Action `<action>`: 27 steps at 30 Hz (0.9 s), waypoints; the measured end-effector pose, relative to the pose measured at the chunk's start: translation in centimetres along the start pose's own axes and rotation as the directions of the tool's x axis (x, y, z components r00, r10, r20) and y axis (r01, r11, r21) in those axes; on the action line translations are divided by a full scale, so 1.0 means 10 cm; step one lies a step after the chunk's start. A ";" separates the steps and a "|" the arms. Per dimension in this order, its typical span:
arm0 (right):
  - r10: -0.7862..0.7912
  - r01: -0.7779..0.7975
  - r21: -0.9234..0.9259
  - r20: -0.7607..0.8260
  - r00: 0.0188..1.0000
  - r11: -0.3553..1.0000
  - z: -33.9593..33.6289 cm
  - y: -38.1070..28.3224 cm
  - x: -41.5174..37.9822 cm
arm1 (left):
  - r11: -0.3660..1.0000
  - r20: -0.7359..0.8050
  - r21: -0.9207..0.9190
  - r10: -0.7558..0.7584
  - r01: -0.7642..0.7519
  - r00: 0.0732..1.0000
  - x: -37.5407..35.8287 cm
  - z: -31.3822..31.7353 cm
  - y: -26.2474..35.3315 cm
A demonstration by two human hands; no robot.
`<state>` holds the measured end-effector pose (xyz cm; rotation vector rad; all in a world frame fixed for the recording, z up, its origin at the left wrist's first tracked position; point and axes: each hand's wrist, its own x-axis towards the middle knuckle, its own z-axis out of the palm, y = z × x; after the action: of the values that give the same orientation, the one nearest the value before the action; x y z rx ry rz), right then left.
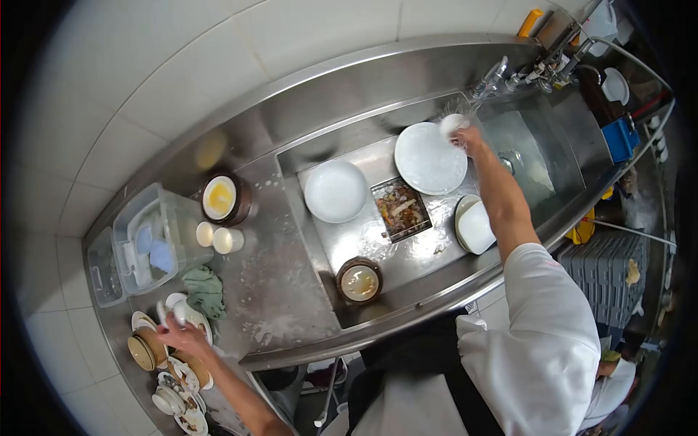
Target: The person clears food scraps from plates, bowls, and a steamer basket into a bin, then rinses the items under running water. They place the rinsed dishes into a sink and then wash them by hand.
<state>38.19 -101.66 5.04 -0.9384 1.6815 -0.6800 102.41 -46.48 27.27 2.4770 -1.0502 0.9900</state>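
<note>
A: Far left first. Clear plastic bin (145,243) on the steel tabletop (276,291), with a green cloth (205,291) just beside it.

B: And the left hand (182,336)?

A: Over the stack of dirty dishes (171,381) at the tabletop's left end. Its fingers (169,314) pinch a small white piece (177,308), cup or spoon, too blurred to say. The brown bowls (145,350) sit just beside the hand, on its outer side.

B: Moving right?

A: Two small white cups (218,237), then a dark pot (222,198) with yellow residue. In the sink (349,232): a white bowl (335,191), a strainer tray of food scraps (400,209), a second dark pot (359,281) near the front wall.

B: The right hand (469,138)?

A: Arm stretched long toward the tap (488,80), water running. Its fingers (459,129) are closed on a small white cup (452,123) under the stream. The large white plate (430,158) lies flat just below and left of that hand, touching or nearly so; I cannot tell which. The right hand is far the nearer to it.

B: Further right?

A: White dishes (475,227) stacked by the forearm, then a blue box (620,138) past the second basin.
</note>
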 end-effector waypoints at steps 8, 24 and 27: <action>0.025 -0.027 0.462 0.011 1.000 0.887 0.47 0.12 -0.27 | -0.013 0.959 -0.282 0.002 0.959 0.282 -1.15 0.11 4.23; -0.115 0.110 -0.036 -0.259 0.959 0.993 -0.04 0.43 -0.51 | -0.146 0.949 -0.307 -0.128 0.941 0.289 -2.06 1.51 7.74; -0.345 0.278 -0.336 -0.162 0.924 0.900 -0.15 0.58 -0.37 | 0.459 0.833 -0.510 0.053 0.727 0.551 -2.30 1.72 7.66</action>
<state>35.86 -95.48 2.70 -1.4242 1.8851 -0.7682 44.45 -96.20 -2.09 1.9933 -0.7350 -0.7546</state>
